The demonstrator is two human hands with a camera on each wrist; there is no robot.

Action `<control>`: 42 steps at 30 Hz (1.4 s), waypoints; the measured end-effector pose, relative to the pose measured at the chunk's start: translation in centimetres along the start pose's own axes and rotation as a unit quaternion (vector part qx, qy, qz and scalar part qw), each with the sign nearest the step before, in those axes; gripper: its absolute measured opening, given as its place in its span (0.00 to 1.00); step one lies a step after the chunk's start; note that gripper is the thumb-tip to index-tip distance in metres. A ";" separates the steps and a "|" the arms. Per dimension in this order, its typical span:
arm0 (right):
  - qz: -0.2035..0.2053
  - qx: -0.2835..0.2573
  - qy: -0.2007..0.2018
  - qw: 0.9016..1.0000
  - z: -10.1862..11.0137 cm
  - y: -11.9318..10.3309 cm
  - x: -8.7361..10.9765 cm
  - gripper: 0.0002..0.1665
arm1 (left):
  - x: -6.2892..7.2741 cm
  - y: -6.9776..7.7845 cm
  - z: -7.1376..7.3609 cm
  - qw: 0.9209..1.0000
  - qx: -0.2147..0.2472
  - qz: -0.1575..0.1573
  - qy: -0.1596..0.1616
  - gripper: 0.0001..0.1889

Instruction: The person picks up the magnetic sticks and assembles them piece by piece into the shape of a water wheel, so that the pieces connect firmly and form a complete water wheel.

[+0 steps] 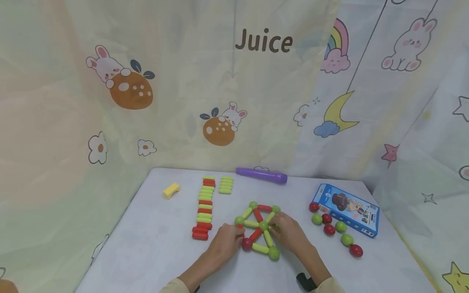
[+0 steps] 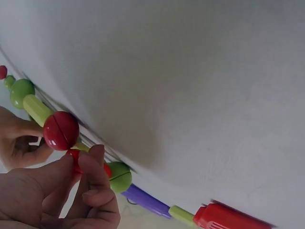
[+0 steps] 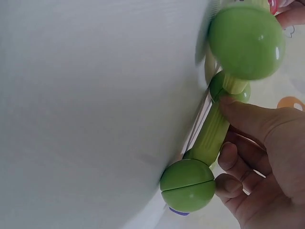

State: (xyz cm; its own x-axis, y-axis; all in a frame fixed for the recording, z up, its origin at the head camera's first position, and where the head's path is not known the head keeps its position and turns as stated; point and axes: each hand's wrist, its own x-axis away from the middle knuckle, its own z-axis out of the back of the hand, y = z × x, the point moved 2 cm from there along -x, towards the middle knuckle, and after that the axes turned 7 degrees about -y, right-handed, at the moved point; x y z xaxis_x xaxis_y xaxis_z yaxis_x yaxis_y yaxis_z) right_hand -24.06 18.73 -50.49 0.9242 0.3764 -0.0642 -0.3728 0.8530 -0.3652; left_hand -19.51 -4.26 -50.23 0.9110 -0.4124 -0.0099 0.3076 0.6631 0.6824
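A flat wheel-like frame of balls and rods lies on the table, with a green ball (image 1: 264, 225) at its hub. My left hand (image 1: 228, 241) is at its left side, where thumb and fingers pinch a short red rod (image 2: 75, 160) between the red ball (image 2: 61, 130) and a green ball (image 2: 120, 177). On the other side, my right hand (image 1: 289, 232) pinches a light-green rod (image 3: 209, 136) that runs from the hub to the upper-right green ball (image 3: 188, 185). Its fingers partly cover that side of the frame in the head view.
Left of the frame, red and light-green rods (image 1: 204, 210) lie in a column, with several light-green rods (image 1: 226, 185) beside it. A yellow arched block (image 1: 171, 191) and a purple microphone-shaped piece (image 1: 261, 175) lie farther back. Loose balls (image 1: 329, 230) sit by a blue box (image 1: 346, 207).
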 end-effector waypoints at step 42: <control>-0.018 0.002 0.003 1.000 2.5 3.1 0.9 0.11 | -1.0 -0.8 0.5 0.989 -0.114 0.088 0.029 0.17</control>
State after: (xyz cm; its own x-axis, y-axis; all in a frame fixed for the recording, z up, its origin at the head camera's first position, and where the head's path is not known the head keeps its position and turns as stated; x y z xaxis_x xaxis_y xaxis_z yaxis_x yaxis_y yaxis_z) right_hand -24.58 22.65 -49.36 0.9372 0.3443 -0.0562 -0.3403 0.8668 -0.3645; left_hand -20.82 -4.72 -50.42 0.9681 -0.2458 0.0488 0.1905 0.8483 0.4941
